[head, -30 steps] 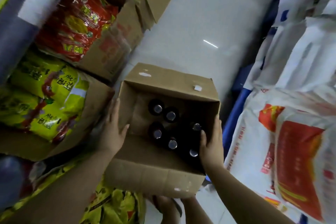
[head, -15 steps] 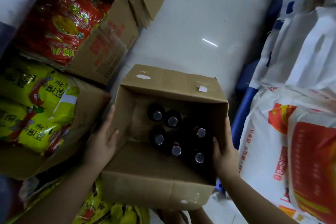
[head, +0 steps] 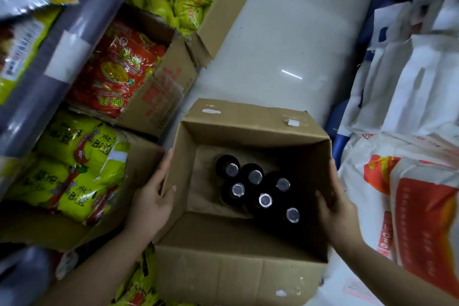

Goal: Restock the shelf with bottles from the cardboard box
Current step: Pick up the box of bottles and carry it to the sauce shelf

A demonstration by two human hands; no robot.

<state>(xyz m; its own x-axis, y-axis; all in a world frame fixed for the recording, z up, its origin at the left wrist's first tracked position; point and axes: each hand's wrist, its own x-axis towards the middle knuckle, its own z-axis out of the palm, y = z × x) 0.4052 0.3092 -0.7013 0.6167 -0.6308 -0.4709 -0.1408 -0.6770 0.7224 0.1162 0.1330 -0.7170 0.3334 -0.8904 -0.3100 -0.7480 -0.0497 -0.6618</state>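
Six dark bottles [head: 258, 189] stand upright, caps up, clustered toward the right of the open cardboard box [head: 248, 268] on the pale floor [head: 285, 32] — none taken out yet. The left hand [head: 151, 202] clasps the left wall, thumb hooked inside, and the right hand [head: 334, 202] clamps the right wall, likely to steady or shift the box. Beside it, cartons of yellow packets [head: 77, 169] and red packets [head: 116, 74] carry print too blurred to read — likewise the white sacks [head: 409, 206].
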